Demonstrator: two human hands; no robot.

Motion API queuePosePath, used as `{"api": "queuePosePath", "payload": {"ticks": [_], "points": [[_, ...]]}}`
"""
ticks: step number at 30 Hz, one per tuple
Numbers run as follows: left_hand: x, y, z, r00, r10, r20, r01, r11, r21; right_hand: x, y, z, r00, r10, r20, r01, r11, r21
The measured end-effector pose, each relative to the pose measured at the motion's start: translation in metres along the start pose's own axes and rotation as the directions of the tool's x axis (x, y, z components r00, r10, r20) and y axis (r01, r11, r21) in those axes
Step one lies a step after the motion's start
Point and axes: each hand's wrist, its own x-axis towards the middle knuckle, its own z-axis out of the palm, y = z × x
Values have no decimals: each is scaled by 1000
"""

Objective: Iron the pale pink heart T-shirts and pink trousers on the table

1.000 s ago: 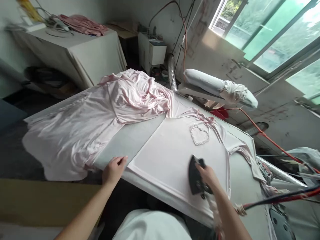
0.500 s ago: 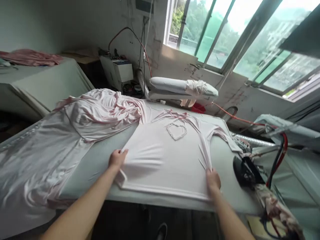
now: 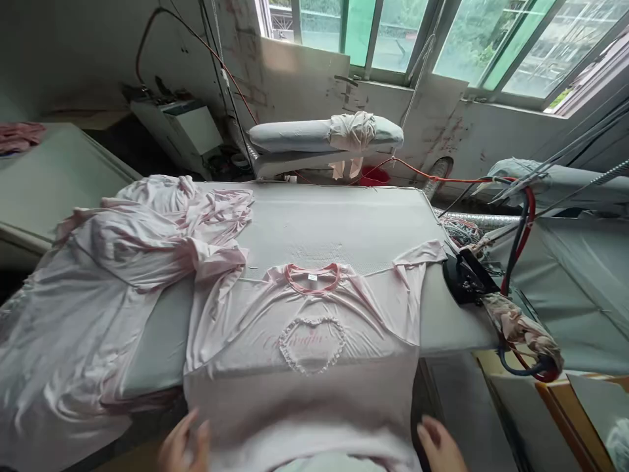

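A pale pink T-shirt with a darker pink collar and a ruffled heart on its chest lies face up. Its upper part rests on the padded ironing table, and its lower part hangs over the front edge towards me. At the lower left, my left hand is beside the shirt's side, thumb and fingers apart, slightly blurred. My right hand is just off the shirt's right side, fingers loosely bent with nothing visible in them. Both hands are cut by the bottom of the picture.
More pale pink garments are heaped on the left, draping over the front edge. An iron with a cloth-wrapped handle and hoses stands at the table's right end. A padded sleeve arm spans the back. Cardboard is at lower right.
The shirt has slid towards me and now hangs off the front edge. Both hands have moved down and let go of its sides. The view has tilted and shifted.
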Motion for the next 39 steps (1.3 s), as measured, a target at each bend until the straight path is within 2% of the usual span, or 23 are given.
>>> {"api": "queuePosePath", "payload": {"ticks": [1,3,4,6,8,11,13,16,19,20,21,22,23,24,25,26,27,29,31,33,35,37,39], "points": [[24,21,19,990,140,-18,-140,989,-39,20,-39,-5,998,-62,12,61,994,88],[85,69,51,904,402,145,-394,915,-81,63,-127,-13,981,-196,-9,195,967,163],[119,92,63,874,450,184,-449,892,-51,85,-172,-14,960,-281,-21,280,946,165],[184,134,78,900,401,168,-416,907,66,125,-252,-9,899,-431,-80,438,893,107],[237,164,83,909,385,158,-408,901,151,162,-311,2,885,-457,-90,456,889,-40],[288,183,82,812,448,373,-533,830,163,206,-355,15,953,-284,101,301,921,-247],[309,185,78,776,386,499,-536,821,198,228,-362,16,962,-203,181,249,926,-284],[324,188,72,806,333,490,-510,811,287,249,-358,8,977,-191,95,210,944,-256],[310,209,75,848,429,311,-498,845,193,260,-362,2,976,-207,62,215,958,-188],[298,222,81,857,418,301,-463,881,96,263,-367,4,970,-232,66,240,959,-153],[284,238,89,856,365,366,-386,922,-17,265,-373,8,962,-265,69,271,956,-115],[269,254,100,811,284,511,-256,958,-127,268,-379,14,952,-298,70,303,950,-75],[255,271,113,691,196,696,-65,976,-210,270,-385,20,942,-327,73,330,943,-37],[242,288,127,518,118,847,176,954,-241,272,-388,27,934,-347,81,348,937,-4],[233,302,141,350,75,934,409,884,-224,273,-389,30,929,-358,95,357,934,25],[228,315,154,239,62,969,592,782,-196,275,-386,30,926,-360,113,356,933,56],[227,324,165,199,62,978,712,677,-188,275,-379,24,923,-356,149,350,935,61],[233,337,182,237,49,970,796,562,-223,278,-353,-5,919,-293,266,328,939,-99],[244,344,191,291,10,957,762,603,-238,282,-317,-53,931,-158,329,281,886,-369],[252,349,194,338,-28,941,709,665,-235,288,-283,-103,961,-60,270,205,810,-550],[252,351,194,402,-50,914,641,728,-243,291,-260,-134,988,-55,146,129,810,-571],[245,349,191,459,-50,887,582,771,-258,284,-249,-138,994,-110,-24,79,831,-550],[237,344,184,538,6,843,423,863,-276,258,-251,-114,955,-187,-230,69,894,-443]]}}
